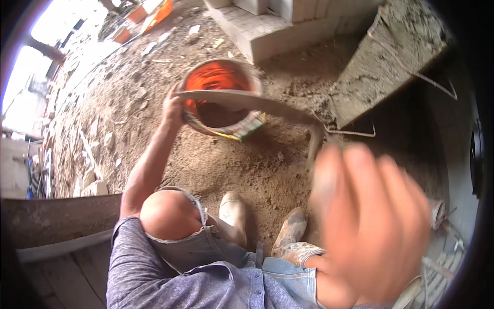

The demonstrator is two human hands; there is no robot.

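Note:
My left hand (pixel 174 107) grips the left rim of a bucket (pixel 216 76), whose orange inside faces up toward me. Dark residue shows low in the bucket; I cannot make out how much. A trowel (pixel 280 109) lies across the view above the bucket's mouth, its long blade pointing left and its tip close to my left hand. Its bent neck leads down to my right hand (pixel 368 206), which is raised near the camera, blurred, with fingers curled round the handle. The handle itself is hidden by those fingers.
A mortar-smeared board (pixel 383 67) with a bent metal rod (pixel 411 73) lies at the right. Behind the bucket stands a concrete step (pixel 244 31). Orange containers (pixel 136 14) sit far left on rubble-strewn ground. My boots (pixel 232 211) stand on sandy soil below the bucket.

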